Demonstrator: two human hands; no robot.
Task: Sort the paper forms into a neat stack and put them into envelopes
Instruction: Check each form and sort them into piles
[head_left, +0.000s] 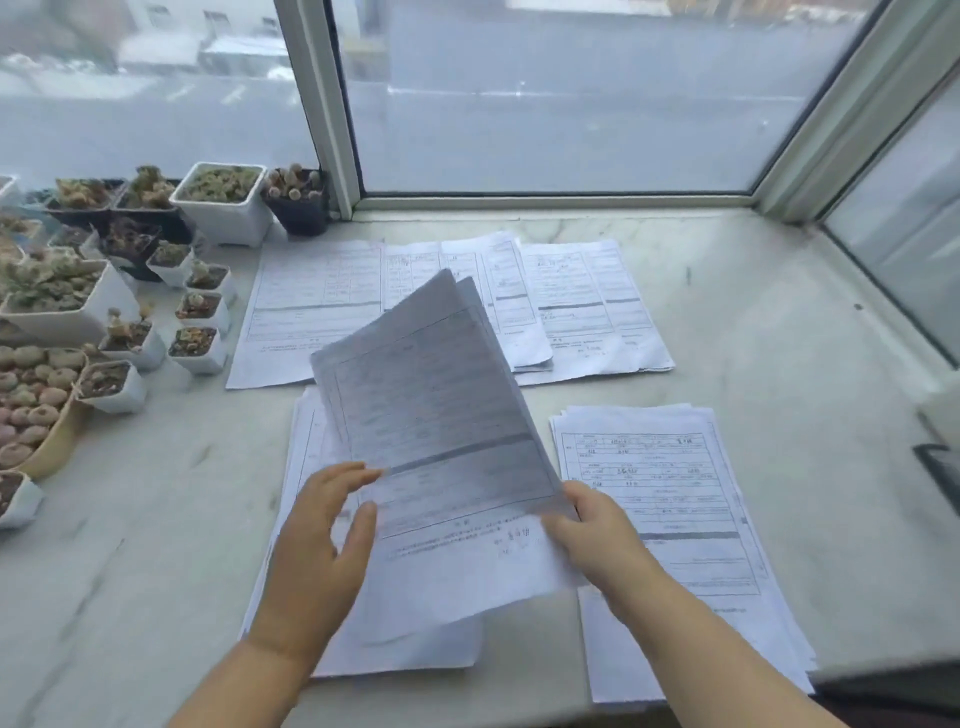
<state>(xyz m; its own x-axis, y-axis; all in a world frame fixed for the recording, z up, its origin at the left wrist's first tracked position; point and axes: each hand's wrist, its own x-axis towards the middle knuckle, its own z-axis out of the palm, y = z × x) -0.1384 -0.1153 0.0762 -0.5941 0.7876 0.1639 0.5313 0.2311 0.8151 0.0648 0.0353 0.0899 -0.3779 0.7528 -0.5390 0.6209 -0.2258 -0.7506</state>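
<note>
At the far left of the marble sill (156, 519) a cluster of small pots is ranged: a tan oval dish (49, 447) filled with rounded pinkish stone-like succulents, a large white square pot (78, 312) packed with pale green succulents, several small white pots (195, 349) each holding soil and a tiny plant, a white square pot (221, 202) of gritty soil near the window frame (332, 130), and a dark pot (298, 200) of small knobbed succulents just beside it. Beyond these, printed forms are spread flat along the back of the sill (311, 312), overlapped to the right by further sheets (587, 301). Below them a lower stack of forms (405, 649) is laid near the sill's front edge. Above that stack the left hand (317, 545) is held with fingers straight and spread, the fingertips (371, 475) set against the left edge of a raised sheaf of forms (436, 415); nothing is gripped by it. The sheaf is lifted and tilted, its sheets fanned apart at the top. Its lower right corner is pinched by the right hand (597, 535), fingers curled under the paper. At the right a separate stack of forms (675, 519) is laid flat, edges slightly uneven.
</note>
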